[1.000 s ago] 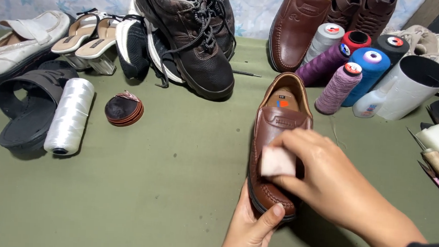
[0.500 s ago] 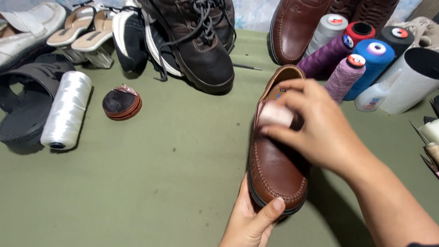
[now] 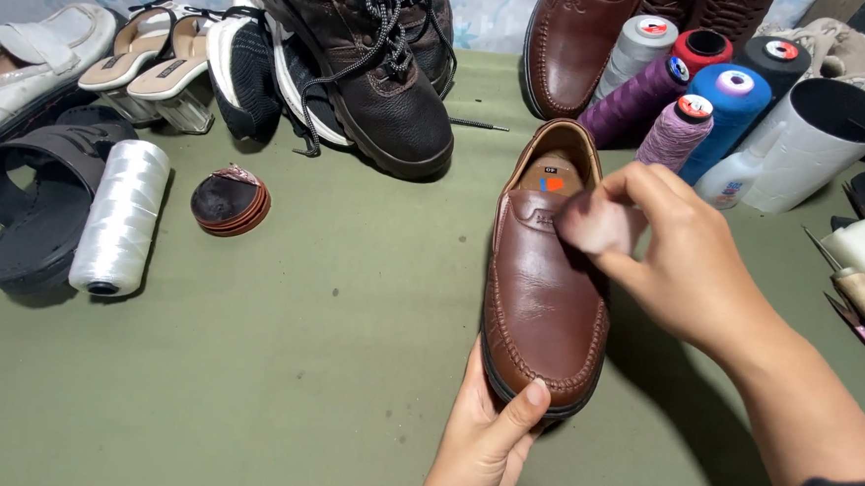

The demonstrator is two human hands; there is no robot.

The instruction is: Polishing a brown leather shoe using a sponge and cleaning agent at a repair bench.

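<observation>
A brown leather loafer (image 3: 543, 298) lay toe toward the person on the green table cover (image 3: 298, 364), near the middle right. Inside its heel a small pale insole label with an orange-and-blue mark showed. The left hand (image 3: 486, 438) clasped the toe from below, thumb pressed on the front edge of the sole. The right hand (image 3: 679, 251) hovered over the shoe's tongue, fingers pinched together on a small blurred pad (image 3: 587, 222), pale pinkish, touching the upper.

Behind the shoe stood thread cones (image 3: 701, 99) in grey, purple, mauve, blue, red and black, each with a round coloured label on its top end. Just right of them a white cylindrical container (image 3: 818, 140) lay tilted, its dark inside open toward the camera; what it held could not be told. A small white bottle (image 3: 732, 180) leaned against it. On the left lay a white thread spool (image 3: 120, 217) beside a round dark tin (image 3: 229, 201) with a reddish rim. Dark brown lace-up boots (image 3: 372, 72) sat behind.
</observation>
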